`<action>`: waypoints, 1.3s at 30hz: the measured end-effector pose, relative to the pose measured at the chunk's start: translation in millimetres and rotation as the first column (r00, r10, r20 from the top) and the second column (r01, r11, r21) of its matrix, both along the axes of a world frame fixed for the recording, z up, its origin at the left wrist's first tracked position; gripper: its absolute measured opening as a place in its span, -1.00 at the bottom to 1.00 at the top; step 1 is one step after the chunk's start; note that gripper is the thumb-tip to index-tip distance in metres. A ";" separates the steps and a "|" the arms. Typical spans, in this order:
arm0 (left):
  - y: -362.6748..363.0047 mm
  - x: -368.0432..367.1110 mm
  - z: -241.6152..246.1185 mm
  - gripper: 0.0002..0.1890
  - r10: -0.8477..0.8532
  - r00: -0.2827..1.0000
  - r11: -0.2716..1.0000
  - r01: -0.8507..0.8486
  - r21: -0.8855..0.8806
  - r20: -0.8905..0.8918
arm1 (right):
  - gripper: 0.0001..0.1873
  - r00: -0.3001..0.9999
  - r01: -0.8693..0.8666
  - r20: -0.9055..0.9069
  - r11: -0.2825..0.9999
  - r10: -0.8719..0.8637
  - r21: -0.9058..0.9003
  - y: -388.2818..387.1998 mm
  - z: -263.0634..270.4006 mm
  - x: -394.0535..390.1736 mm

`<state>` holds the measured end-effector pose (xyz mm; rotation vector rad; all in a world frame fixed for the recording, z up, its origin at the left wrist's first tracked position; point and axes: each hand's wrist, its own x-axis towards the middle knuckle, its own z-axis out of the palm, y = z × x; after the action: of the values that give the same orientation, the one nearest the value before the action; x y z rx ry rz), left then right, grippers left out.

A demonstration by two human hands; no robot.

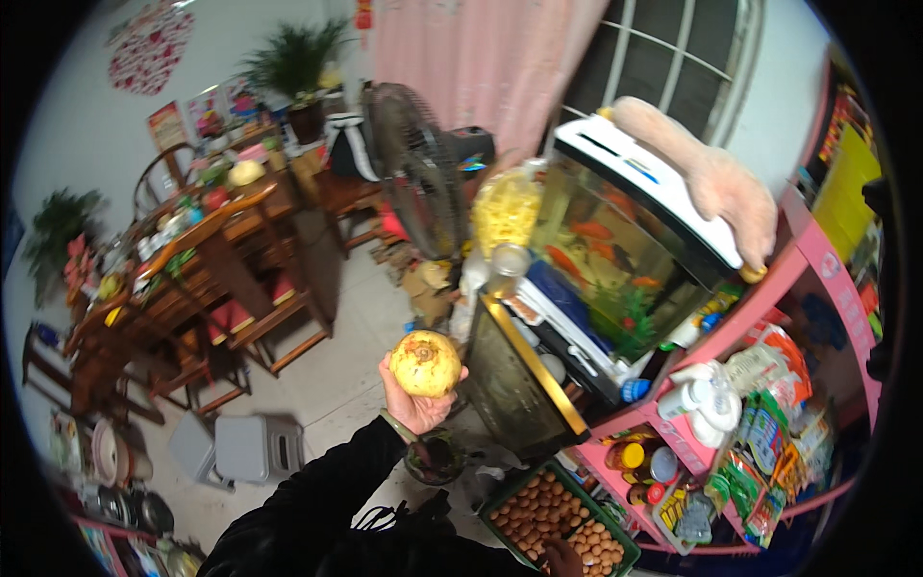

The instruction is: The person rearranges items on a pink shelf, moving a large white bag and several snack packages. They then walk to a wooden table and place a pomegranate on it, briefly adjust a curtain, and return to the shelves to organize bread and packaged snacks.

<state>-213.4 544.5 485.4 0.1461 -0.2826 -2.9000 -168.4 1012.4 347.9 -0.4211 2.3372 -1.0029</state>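
Observation:
My left hand (418,404), palm up in a black sleeve with a pale bangle at the wrist, holds a round yellow fruit (425,364) with brown blemishes. The thumb is on its left side and fingertips show at its right. At the bottom edge, what seems to be my right hand (562,557) is dark and partly cut off, over a green crate (629,559) of brown eggs (541,508). Its grip is hidden. A dark round container (435,458) stands on the floor just below the left hand.
A gold-rimmed glass tank (519,382) and a goldfish aquarium (598,252) stand at right, beside pink shelves (764,288) with packets and jars. A floor fan (414,169) stands ahead. At left are a wooden table (245,223) with chairs and grey stools (256,447).

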 end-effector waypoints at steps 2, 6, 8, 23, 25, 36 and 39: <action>0.8 37.2 -1.3 0.04 0.036 0.999 0.998 -0.037 -0.042 -0.026 | -0.63 0.980 -0.028 0.197 1.000 0.028 0.000 -47.4 44.7 -33.6; -1.1 101.2 1.6 0.01 0.059 0.998 0.996 -0.061 -0.061 -0.021 | -0.67 0.950 -0.210 0.164 0.931 0.267 -0.300 -136.9 66.3 -53.0; -2.8 133.3 2.9 -0.07 0.037 0.999 0.995 -0.037 -0.095 -0.007 | -0.60 0.891 -0.273 0.217 0.853 0.398 -0.445 -178.5 78.0 -45.4; -92.3 247.2 38.8 0.00 0.645 0.730 -0.222 0.460 -0.860 0.225 | -0.48 -0.109 -0.183 0.700 0.678 0.706 -0.712 -466.5 41.7 -17.7; -133.6 258.9 6.0 -0.11 0.664 0.744 -0.216 0.293 -0.931 0.080 | -0.44 -0.010 -0.022 0.770 0.770 0.637 -0.638 -510.4 100.1 23.3; -293.0 356.2 -39.7 -0.47 0.705 0.704 0.412 -0.307 -0.858 0.086 | -0.24 0.346 0.038 0.586 0.613 0.733 -0.789 -758.1 184.2 -29.4; -312.2 382.4 -98.4 -0.56 0.880 0.454 0.346 -0.413 -0.843 0.138 | -0.37 0.556 -0.057 0.393 0.505 0.733 -0.861 -853.4 240.8 -55.0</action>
<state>169.0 232.2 387.0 0.8162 -1.1279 -1.5828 -223.3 159.0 588.7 -0.7332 0.8449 -1.5169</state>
